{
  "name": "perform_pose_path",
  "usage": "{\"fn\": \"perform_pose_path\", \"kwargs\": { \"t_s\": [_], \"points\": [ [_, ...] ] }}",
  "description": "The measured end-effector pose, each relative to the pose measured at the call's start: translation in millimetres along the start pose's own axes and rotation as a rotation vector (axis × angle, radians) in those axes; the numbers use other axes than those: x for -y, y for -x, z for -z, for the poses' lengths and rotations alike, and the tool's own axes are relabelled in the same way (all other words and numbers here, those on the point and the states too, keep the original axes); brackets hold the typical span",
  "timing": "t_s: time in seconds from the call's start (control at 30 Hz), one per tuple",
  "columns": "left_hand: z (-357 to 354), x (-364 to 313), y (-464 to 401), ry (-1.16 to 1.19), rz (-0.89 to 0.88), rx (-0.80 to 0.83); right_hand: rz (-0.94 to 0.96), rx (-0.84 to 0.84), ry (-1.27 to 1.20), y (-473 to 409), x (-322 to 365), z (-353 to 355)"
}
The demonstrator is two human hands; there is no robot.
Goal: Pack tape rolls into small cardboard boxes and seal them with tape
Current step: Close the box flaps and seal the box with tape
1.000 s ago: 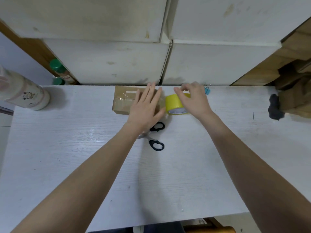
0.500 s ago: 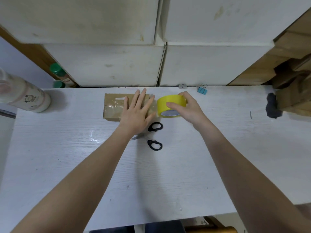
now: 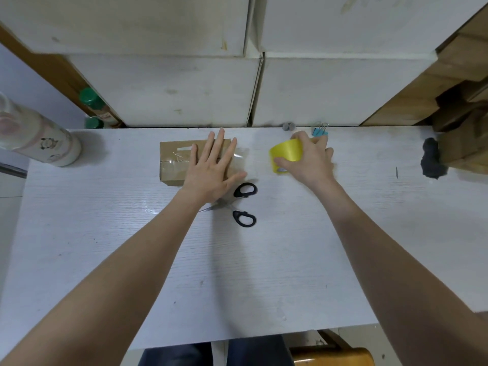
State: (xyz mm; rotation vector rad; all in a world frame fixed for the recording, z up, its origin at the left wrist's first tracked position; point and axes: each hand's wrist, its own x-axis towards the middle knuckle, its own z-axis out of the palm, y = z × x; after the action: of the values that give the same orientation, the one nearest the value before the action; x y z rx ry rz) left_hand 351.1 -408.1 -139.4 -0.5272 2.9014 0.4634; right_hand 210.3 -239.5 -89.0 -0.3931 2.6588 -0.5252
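The left hand (image 3: 211, 167) lies flat, palm down, with the fingers spread apart, and presses on the right part of a small brown cardboard box (image 3: 175, 165) at the far side of the white wood-grain table (image 3: 105, 247). It grips nothing. The box top carries glossy clear tape, and a clear strip (image 3: 241, 157) runs from under the fingers to the right, toward the roll.

Just near the wrist lie scissors with black plastic handles (image 3: 244, 204); their metal blades are partly hidden under the hand.

The right hand (image 3: 307, 161) is closed around a round roll of yellow tape (image 3: 286, 154), thumb on the near side and fingers over the far side. The roll is a little apart from the box, to its right.

At the far left lies a pale cylinder-shaped container (image 3: 39, 140) with a small cartoon print; its writing is too small to read. Behind the right hand there are blue binder clips (image 3: 320, 131), and at the far right a dark grey lump (image 3: 433, 162).
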Motion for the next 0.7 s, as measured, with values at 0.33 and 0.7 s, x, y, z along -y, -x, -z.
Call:
{"fn": "perform_pose_path", "kwargs": {
  "t_s": [0.33,0.7],
  "points": [
    [8.2,5.3,14.9,-0.095,-0.052,-0.023,-0.001,0.028,0.116,10.2,-5.2,5.4],
    [18.4,-2.8,39.2,-0.058,-0.165,-0.083,0.609,0.085,0.287,85.6,12.3,-46.0]
  ]
}}
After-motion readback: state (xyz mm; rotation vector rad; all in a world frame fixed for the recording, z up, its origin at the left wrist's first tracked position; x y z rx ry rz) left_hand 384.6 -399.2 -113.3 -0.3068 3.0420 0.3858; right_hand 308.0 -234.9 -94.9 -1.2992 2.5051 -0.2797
